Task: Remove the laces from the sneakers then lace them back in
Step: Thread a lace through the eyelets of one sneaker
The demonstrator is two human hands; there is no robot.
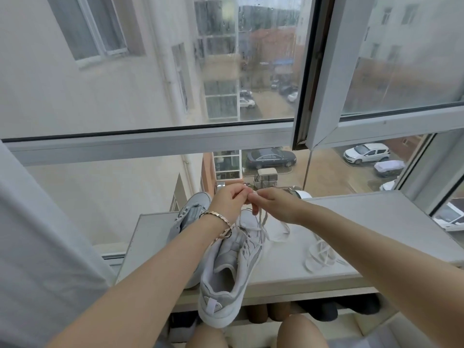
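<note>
Our left hand (229,200) and right hand (274,201) both grip the lace (263,218) over the grey sneaker (231,270) on the table (351,217).

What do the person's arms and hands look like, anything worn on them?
No gloves, and no sleeves show on either forearm. The left hand has a gold-toned link bracelet at its wrist; the right hand and wrist wear nothing. I can't make out any rings.

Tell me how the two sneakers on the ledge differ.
The near sneaker carries a lace, pinched by the left hand and right hand, and its heel overhangs the ledge. The far sneaker shows bare eyelets and lies farther back, partly behind the left forearm. Both are grey.
</note>
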